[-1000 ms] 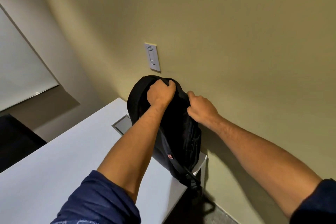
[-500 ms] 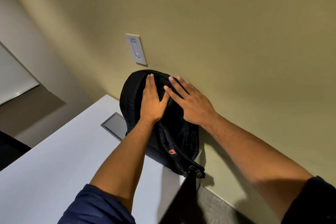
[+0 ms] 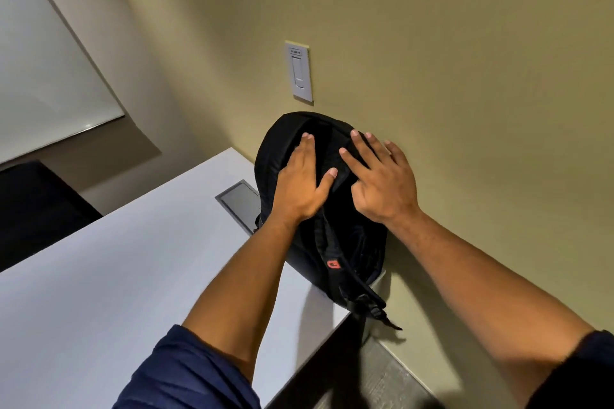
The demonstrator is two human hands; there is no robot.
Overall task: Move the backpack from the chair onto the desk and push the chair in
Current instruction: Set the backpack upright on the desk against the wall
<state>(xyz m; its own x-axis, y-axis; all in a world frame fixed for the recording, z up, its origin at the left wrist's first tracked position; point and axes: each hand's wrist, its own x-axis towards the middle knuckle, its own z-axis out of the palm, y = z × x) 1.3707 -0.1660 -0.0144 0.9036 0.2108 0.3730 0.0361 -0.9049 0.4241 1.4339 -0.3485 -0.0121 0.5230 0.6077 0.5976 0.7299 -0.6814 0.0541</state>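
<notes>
A black backpack [image 3: 352, 242] with a small red logo stands upright on the far right corner of the white desk [image 3: 116, 276], leaning against the olive wall. One strap buckle hangs over the desk's right edge. My left hand [image 3: 300, 183] lies flat on the top of the backpack, fingers spread. My right hand [image 3: 382, 176] rests beside it on the upper right of the backpack, fingers apart and not gripping. The chair is out of view.
A grey cable hatch [image 3: 239, 204] is set into the desk just left of the backpack. A white wall switch [image 3: 299, 71] sits above it. A whiteboard [image 3: 43, 76] hangs at the left, a dark object [image 3: 30, 206] below it. Grey floor [image 3: 362, 378] shows right of the desk.
One second ago both hands gripped the backpack's top. They have let go and now lie flat and open on it. The backpack stays standing on the desk corner.
</notes>
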